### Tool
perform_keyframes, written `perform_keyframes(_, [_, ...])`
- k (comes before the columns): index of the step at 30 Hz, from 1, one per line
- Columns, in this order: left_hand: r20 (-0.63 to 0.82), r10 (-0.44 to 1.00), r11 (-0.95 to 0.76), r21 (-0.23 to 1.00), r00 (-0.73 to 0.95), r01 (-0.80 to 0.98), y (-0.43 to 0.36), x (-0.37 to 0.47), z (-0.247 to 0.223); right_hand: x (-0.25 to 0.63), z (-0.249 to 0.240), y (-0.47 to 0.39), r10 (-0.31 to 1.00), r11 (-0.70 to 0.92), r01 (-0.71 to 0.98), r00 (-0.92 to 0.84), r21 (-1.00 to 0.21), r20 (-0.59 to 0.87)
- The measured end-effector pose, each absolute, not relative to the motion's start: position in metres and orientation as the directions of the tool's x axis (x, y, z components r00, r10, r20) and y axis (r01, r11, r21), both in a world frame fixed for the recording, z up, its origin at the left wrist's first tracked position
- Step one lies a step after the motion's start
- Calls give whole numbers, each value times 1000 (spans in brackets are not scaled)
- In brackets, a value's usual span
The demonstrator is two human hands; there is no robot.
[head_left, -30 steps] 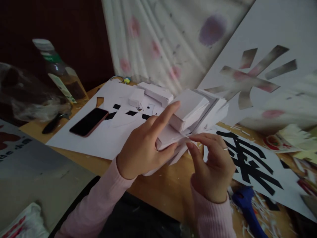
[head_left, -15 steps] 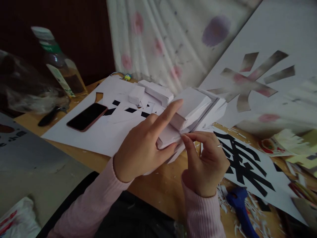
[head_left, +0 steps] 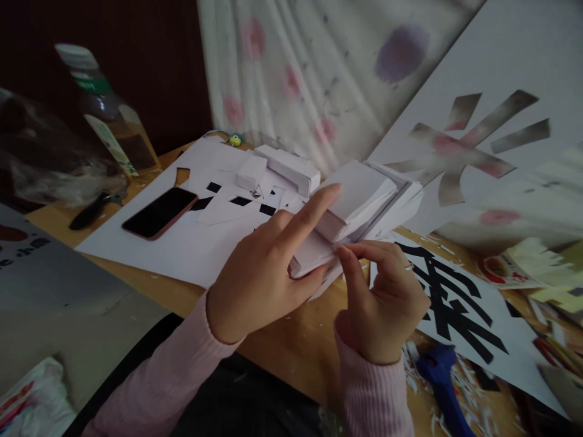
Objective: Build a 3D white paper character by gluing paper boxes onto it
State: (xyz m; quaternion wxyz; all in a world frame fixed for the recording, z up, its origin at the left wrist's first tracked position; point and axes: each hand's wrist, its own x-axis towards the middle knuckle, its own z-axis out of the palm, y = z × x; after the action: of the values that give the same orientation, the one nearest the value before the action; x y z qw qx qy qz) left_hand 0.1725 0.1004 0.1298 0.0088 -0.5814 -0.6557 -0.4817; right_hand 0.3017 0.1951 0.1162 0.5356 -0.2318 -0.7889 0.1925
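A white paper model (head_left: 359,191), built of folded box-like pieces, is tilted above the table in front of me. My left hand (head_left: 268,267) grips its near left side, index finger stretched along the top and thumb along the lower edge. At the model's near edge, my right hand (head_left: 378,291) has thumb and index finger pinched together; whatever is between the fingertips is too small to make out. Smaller white folded paper pieces (head_left: 286,169) lie just behind, on a large white sheet (head_left: 136,261) with cut-out openings.
A phone (head_left: 160,212) lies on the sheet, with a drink bottle (head_left: 113,115) and a black-handled tool (head_left: 93,211) to the left. At right are a blue glue gun (head_left: 444,385), paper scraps and a sheet with black cut-out strokes (head_left: 450,297). A cut-out board (head_left: 514,48) leans behind.
Both hands keep nearly the same hold on the paper model. The model and right hand have shifted very slightly to the right in view.
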Motion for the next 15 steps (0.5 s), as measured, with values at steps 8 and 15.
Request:
perform_keyframes(8, [511, 786, -80, 641, -347, 763, 99, 177, 130, 301, 108, 194, 562, 825, 115, -270, -553, 782])
perform_keyframes(15, [528, 762, -89, 658, -374, 748, 103, 168, 124, 304, 104, 190, 568, 823, 128, -195, -554, 799])
